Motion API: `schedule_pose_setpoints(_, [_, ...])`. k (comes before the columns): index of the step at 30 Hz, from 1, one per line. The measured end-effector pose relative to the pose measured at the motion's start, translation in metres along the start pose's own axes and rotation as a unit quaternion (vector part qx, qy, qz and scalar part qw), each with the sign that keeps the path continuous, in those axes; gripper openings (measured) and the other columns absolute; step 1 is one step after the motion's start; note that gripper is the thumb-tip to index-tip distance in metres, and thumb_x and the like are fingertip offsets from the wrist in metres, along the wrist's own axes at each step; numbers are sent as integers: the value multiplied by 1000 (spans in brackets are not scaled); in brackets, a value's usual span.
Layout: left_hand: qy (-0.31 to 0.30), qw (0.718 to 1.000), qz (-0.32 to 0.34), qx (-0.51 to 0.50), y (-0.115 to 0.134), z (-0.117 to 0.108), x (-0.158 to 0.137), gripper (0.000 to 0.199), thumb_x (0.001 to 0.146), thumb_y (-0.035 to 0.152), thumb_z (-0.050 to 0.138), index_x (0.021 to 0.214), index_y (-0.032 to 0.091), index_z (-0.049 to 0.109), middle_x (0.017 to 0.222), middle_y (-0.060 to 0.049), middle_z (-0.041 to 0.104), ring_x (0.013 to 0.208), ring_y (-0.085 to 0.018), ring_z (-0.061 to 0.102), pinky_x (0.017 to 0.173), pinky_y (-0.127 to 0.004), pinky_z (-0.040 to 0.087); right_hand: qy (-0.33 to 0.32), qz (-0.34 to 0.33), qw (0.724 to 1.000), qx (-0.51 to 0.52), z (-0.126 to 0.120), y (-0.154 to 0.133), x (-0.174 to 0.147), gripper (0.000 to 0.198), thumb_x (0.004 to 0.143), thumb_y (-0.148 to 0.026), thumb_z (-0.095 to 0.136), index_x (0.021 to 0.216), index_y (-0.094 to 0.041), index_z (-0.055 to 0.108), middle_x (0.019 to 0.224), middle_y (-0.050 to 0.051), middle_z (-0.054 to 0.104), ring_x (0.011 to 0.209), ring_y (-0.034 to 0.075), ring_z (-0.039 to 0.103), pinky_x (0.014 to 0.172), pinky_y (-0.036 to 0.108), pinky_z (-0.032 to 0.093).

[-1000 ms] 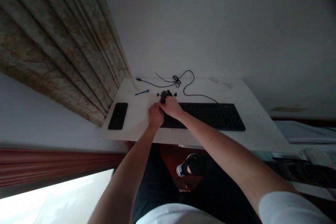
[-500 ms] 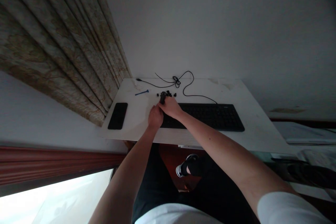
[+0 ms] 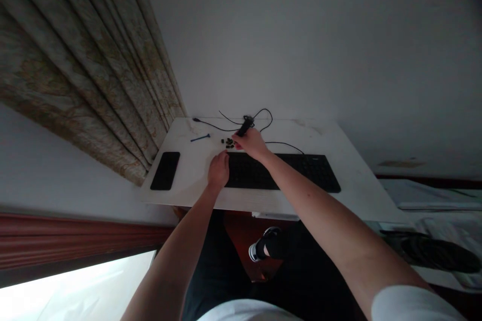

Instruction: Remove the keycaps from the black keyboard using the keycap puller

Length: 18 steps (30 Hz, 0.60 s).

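Note:
A black keyboard (image 3: pixel 301 170) lies along the front of the white table. My left hand (image 3: pixel 218 169) is closed at its left end, gripping the edge. Above the keyboard's back edge, my right hand (image 3: pixel 251 141) is wrapped round a short, thick-handled black tool (image 3: pixel 245 126), whose far end points up toward the wall; its exact kind cannot be made out. Several small black keycaps (image 3: pixel 229 143) lie loose behind the keyboard, just left of my right hand.
A black phone (image 3: pixel 164 171) lies at the table's left side. Behind it is a thin blue tool (image 3: pixel 200 138). The keyboard's black cable (image 3: pixel 214 125) runs in loops along the back, near the wall. A patterned curtain (image 3: pixel 113 60) hangs at the left.
My right hand has lifted the black tool away from my left hand, back and to the right. The loose keycaps show more plainly. The view has shifted slightly.

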<state>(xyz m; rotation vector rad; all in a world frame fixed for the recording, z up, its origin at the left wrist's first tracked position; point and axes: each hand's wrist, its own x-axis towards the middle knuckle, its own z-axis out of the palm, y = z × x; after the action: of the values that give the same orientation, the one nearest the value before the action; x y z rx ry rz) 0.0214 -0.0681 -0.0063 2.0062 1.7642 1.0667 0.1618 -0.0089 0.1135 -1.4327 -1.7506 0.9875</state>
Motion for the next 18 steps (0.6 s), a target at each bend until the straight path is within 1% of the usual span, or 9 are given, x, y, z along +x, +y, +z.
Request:
schedule_pose_setpoints(2, [2,1000,-4,-9,0,-1,0,33,104,28,35,124,18,60,125,-15,68,115,-26,63,105,-47,48,50,44,993,101,-14,28,-11,17,89,-30,64,90,-14,68,78,8,74,69,19,74,63,28,61])
schedule_pose_setpoints(4, [3,1000,-15,-28,-1,-1,1,30,104,28,38,120,19,62,126,-13,68,115,-25,63,106,-45,48,109,51,981,154,-35,58,-23,19,86,-32,67,89,-13,68,76,8,74,69,19,74,62,28,61])
schedule_pose_setpoints(5, [4,999,-21,-40,-1,-2,1,28,103,28,40,116,20,63,127,-12,68,116,-24,63,106,-44,48,140,48,976,163,-49,73,-30,22,84,-35,69,89,-13,68,76,8,74,69,20,74,62,28,61])
schedule_pose_setpoints(7, [10,997,-35,-65,-2,-3,2,24,102,28,44,108,21,65,126,-10,68,116,-22,63,107,-42,48,226,52,962,147,-82,102,-44,27,79,-39,74,87,-13,69,73,7,73,66,19,73,61,27,61])
schedule_pose_setpoints(9, [21,995,-54,-85,-2,-5,2,22,101,29,46,102,21,66,122,-9,69,113,-21,64,105,-40,48,317,69,937,128,-118,133,-59,29,76,-41,75,84,-13,69,71,7,72,62,19,71,55,26,58])
schedule_pose_setpoints(12, [37,989,-95,-103,-1,-9,3,24,100,32,47,100,19,67,109,-8,72,105,-20,66,98,-35,51,418,91,896,120,-163,178,-82,27,74,-40,74,79,-14,70,70,7,71,58,18,68,48,24,53])
schedule_pose_setpoints(15, [40,984,-130,-118,1,-12,3,27,100,35,45,100,19,67,100,-7,73,98,-19,67,91,-32,52,474,116,863,132,-185,216,-100,25,69,-38,75,75,-15,69,70,8,71,57,18,67,43,24,49])
schedule_pose_setpoints(17, [46,980,-144,-131,3,-13,3,28,100,36,45,100,18,68,99,-6,73,95,-19,66,90,-31,51,487,135,849,156,-188,234,-109,26,66,-40,75,72,-15,69,68,8,70,55,19,66,44,26,50])
schedule_pose_setpoints(18, [49,977,-151,-139,3,-13,4,29,99,36,46,99,18,68,98,-6,73,94,-18,66,89,-31,51,487,137,848,160,-187,240,-111,28,66,-42,75,71,-16,68,67,7,69,55,19,65,45,27,51])
